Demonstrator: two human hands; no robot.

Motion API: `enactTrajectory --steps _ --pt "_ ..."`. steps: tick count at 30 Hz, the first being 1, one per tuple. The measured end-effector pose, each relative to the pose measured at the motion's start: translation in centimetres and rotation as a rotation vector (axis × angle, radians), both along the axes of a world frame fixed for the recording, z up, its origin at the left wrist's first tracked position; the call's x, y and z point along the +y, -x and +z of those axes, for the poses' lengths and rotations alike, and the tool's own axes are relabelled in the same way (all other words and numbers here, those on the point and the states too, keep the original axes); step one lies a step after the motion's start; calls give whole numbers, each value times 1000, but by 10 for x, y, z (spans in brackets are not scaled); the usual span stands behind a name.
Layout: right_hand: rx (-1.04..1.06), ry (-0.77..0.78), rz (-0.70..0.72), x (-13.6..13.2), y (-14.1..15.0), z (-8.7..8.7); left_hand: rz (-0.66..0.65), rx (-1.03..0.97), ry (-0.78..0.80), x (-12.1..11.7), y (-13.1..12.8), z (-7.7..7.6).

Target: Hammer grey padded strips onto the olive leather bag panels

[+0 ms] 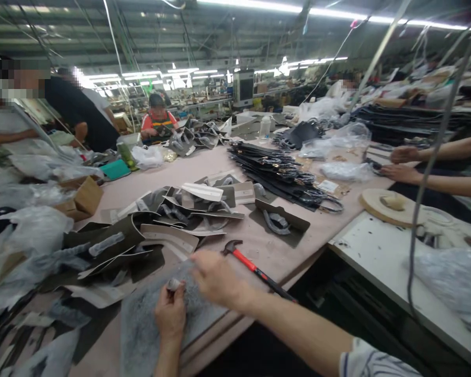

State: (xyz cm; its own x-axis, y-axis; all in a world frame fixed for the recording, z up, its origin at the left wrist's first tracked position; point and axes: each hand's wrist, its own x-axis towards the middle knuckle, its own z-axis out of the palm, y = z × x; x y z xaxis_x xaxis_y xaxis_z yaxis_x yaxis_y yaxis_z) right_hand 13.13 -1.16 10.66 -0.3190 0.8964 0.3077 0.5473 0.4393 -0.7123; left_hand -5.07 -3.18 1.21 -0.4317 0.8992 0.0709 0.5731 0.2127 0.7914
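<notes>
My left hand (170, 312) is pinched shut on a small pale object (175, 284) at the near edge of the pink table (259, 246). My right hand (214, 276) lies just right of it, fingers curled over a grey fuzzy sheet (149, 324) that lies flat under both hands. A hammer with a red and black handle (255, 269) rests on the table right beside my right wrist. Grey cut pieces with black straps (188, 209) are piled beyond my hands.
Stacks of black pieces with metal rings (290, 175) lie further right. A cardboard box (82, 199) and plastic bags (35, 230) sit at left. Another person's hands (400, 165) work at right; several people work at the far end. A white side table (380, 256) adjoins on the right.
</notes>
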Motion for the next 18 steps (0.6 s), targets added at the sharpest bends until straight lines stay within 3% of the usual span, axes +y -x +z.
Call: enactTrajectory --steps 2,4,7,10,13,15,18 --pt "-289 94 -303 23 -69 -3 8 -45 -88 1 2 -5" --pt "-478 174 -509 41 -135 -11 6 -87 -158 3 4 -11" --pt "-681 289 -650 49 -200 -32 18 -130 -132 6 7 -20" --pt "-796 329 -664 46 -212 -54 24 -146 -116 7 8 -24" --pt "-845 296 -636 46 -193 -62 19 -146 -130 5 7 -24" --pt "-849 232 -633 50 -179 -58 18 -154 -152 4 6 -24" --pt "-838 127 -680 59 -172 -37 1 -187 -190 3 5 -25"
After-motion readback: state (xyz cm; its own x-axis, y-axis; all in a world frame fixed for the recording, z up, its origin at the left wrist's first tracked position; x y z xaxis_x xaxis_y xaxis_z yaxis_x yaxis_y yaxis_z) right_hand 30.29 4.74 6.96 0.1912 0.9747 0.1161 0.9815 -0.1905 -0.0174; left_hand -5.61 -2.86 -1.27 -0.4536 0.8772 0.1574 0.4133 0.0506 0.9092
